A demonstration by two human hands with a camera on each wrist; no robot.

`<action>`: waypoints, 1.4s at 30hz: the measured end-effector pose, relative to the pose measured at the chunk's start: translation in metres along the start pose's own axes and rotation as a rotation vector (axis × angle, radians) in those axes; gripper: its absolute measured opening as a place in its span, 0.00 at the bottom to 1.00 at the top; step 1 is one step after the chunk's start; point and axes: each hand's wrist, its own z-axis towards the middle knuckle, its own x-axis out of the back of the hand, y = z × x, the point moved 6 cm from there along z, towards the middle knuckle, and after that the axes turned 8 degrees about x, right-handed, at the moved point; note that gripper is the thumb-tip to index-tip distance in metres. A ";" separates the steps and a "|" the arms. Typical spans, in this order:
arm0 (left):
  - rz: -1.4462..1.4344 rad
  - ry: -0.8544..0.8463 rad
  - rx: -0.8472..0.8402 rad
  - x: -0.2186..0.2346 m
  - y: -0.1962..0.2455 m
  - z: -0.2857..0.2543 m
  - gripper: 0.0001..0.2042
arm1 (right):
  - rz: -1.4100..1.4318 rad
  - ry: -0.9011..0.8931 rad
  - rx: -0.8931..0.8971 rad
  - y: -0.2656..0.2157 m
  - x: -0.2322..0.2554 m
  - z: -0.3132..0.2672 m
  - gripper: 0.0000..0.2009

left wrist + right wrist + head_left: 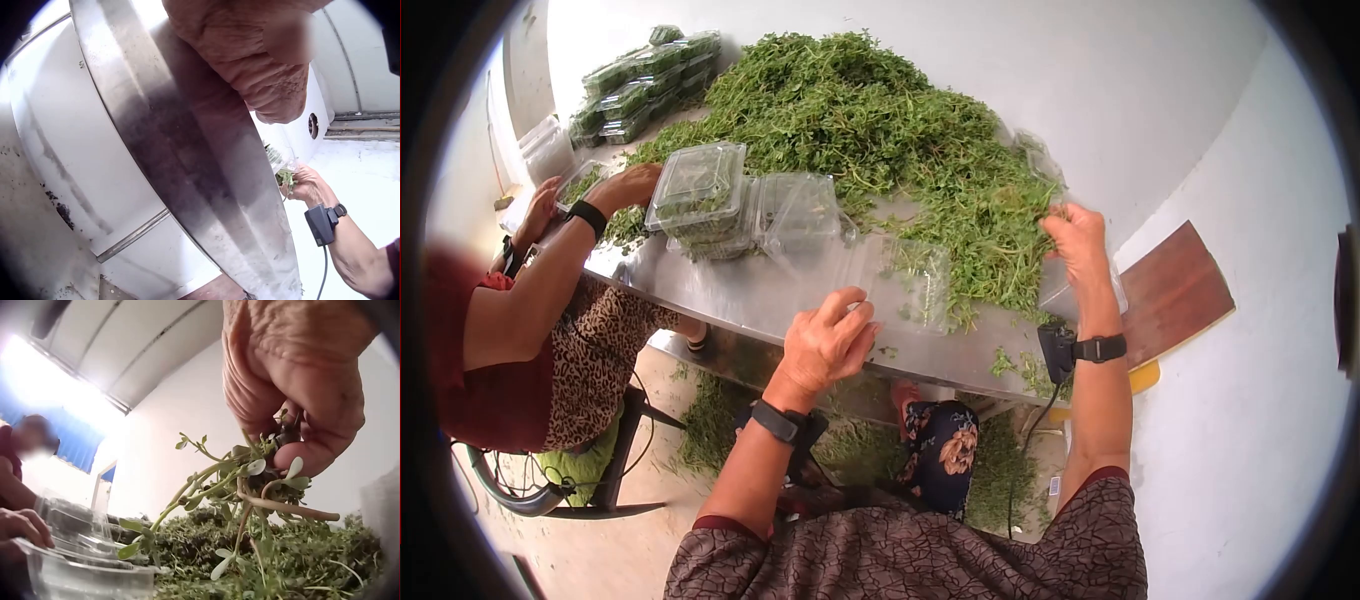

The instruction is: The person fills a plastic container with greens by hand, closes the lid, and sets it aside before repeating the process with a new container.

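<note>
My right hand pinches a small bunch of leafy green sprigs between thumb and fingers, over the right end of the heap of greens. Thick stems and small rounded leaves hang from it in the right wrist view. Lower and to the left, my left hand has curled fingers at the near rim of an open clear plastic clamshell container, holding it at the table's front edge. Some greens show through the container. In the left wrist view the left palm hides its own fingertips.
Another person sits at the left, with hands at a container of greens. Closed clamshell boxes stand on the metal table between us. Filled boxes are stacked at the back left. A brown board leans at the right wall.
</note>
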 end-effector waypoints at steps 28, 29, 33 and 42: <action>0.000 -0.009 -0.030 -0.003 -0.002 -0.001 0.16 | -0.293 -0.187 0.500 -0.051 -0.076 -0.120 0.17; 0.004 -0.021 -0.038 -0.003 -0.001 0.000 0.16 | -0.364 -0.191 0.690 -0.057 -0.082 -0.129 0.18; 0.002 -0.026 -0.038 -0.003 0.000 0.001 0.16 | -0.396 -0.295 0.766 -0.057 -0.099 -0.141 0.20; 0.036 -0.030 -0.058 -0.003 0.002 0.003 0.17 | -0.372 -0.228 0.747 -0.040 -0.106 -0.139 0.15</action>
